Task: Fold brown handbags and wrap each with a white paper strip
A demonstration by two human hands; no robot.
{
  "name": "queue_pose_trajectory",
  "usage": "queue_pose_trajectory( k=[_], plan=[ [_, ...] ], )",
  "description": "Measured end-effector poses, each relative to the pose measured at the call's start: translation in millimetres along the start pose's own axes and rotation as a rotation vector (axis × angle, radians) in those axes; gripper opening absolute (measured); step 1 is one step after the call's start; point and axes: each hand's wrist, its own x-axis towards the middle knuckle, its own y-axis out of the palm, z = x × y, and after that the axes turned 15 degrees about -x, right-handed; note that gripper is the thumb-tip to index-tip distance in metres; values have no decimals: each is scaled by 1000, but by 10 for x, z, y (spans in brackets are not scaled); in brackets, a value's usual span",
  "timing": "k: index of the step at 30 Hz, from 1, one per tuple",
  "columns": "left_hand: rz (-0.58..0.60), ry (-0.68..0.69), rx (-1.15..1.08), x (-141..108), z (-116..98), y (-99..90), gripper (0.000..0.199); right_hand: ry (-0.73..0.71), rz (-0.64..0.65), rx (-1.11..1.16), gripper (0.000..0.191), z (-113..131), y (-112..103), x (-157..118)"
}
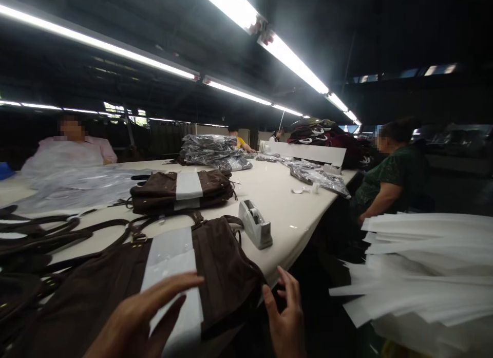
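While our left hand (125,322) reaches across the white band (169,265) on the nearest brown bag (227,270), its thumb and fingers apart, our right hand (285,314) stands with parted fingers just beside the bag's right end; in the head view we cannot tell whether either one touches it. The bag lies at the near edge of the pale tabletop (285,199), with a tape dispenser (256,227) standing just beyond its right end and dark straps (111,223) looped around its left. Behind it we see a banded stack of brown bags (156,191), clear plastic sheets (88,186) to the left, and a pile of plastic-wrapped bundles (215,155) farther off. White strips (423,270) are heaped at our right, near a person in green (400,181); a person in pink (77,147) is across from us, partly behind the plastic. Our left hand hides part of the band, both our wrists run off the bottom edge, and the left-hand straps are cut off. We can hardly make out the dark space under the tabletop.
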Motion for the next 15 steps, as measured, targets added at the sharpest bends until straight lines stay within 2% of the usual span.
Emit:
queue_pose_trajectory(
  k=[1, 3, 5, 7, 9, 12, 13, 15],
  plan=[
    [-24, 28, 61, 266, 53, -21, 34, -16, 73, 6, 48, 14, 56, 23],
    [70, 36, 103, 779, 162, 40, 44, -54, 181, 27, 47, 92, 160, 15],
    [201, 12, 94, 1213, 324, 203, 60, -77, 188, 32, 43, 190, 241, -21],
    [350, 16, 101, 1538, 558, 395, 72, -82, 142, 18, 39, 260, 295, -37],
    [499, 49, 121, 1765, 828, 554, 70, -92, 144, -13, 36, 281, 331, -10],
    [694, 95, 148, 1979, 1170, 695, 54, -110, 193, -130, 44, 262, 395, 97],
    [719, 103, 155, 2029, 1247, 720, 48, -120, 209, -184, 47, 257, 428, 142],
    [656, 109, 180, 2112, 1346, 733, 35, -160, 247, -284, 41, 264, 519, 237]
  ],
)
